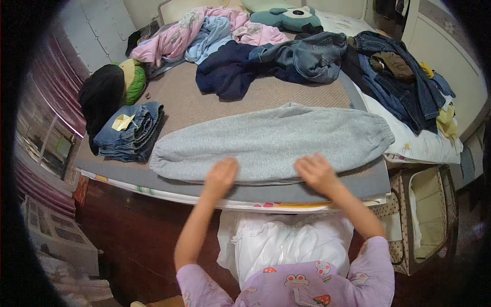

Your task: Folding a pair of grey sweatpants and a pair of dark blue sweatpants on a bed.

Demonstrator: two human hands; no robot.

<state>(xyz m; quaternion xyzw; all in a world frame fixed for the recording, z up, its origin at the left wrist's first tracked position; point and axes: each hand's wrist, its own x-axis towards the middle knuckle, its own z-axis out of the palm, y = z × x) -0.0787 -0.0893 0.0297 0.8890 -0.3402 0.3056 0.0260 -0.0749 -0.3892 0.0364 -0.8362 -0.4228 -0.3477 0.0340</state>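
Grey sweatpants (264,142), folded lengthwise, lie across the near edge of the bed, with a gathered waistband or cuff at either end. My left hand (223,172) rests on or just over their near edge, left of the middle. Farther right, my right hand (315,171) is at the same edge; its fingers are slightly blurred. Neither hand shows cloth gripped in it. To the left sits a stack of folded blue jeans (130,134) with a pale tag on top.
Dark navy clothing (226,71), a denim garment (322,57) and a pink patterned garment (176,38) lie farther back. Piled jeans (402,84) are at the right. A black item (101,96) leans by a green cushion (135,82). An open fabric storage box (429,215) stands below the bed's right corner.
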